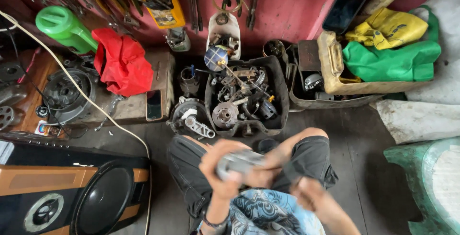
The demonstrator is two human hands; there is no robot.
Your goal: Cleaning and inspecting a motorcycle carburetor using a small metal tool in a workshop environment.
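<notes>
Held over the lap: one grey metal part (238,162), blurred, long axis lying roughly level across the view, one end inside the left hand (219,168), the other end pointing toward the right hand (268,168). Left hand wrapped around the part's near end, fingers curled shut on it; right hand pinching the far end, grip closed, finer detail lost to blur. Below both hands, a blue patterned shirt (268,213) and dark shorts (191,168) over two bent knees. Just beyond the hands, one dark plastic tray (279,96) sitting on the grey concrete floor (364,168), packed with engine pieces too many to count. Farther beyond and to the right, a beige bin (330,67) carrying one green bag (393,62) and one yellow bag (388,26). Beyond and to the left, a low wooden surface (134,108) bearing one red cloth (120,60), one green watering can (64,26) and one round metal engine cover (67,93). Left of the left hand, one large speaker cabinet (72,192) lying on its side, two cones showing. Far right, the corner of one green plastic chair (426,187). At the back, a red wall (287,10) hung with hand tools.
</notes>
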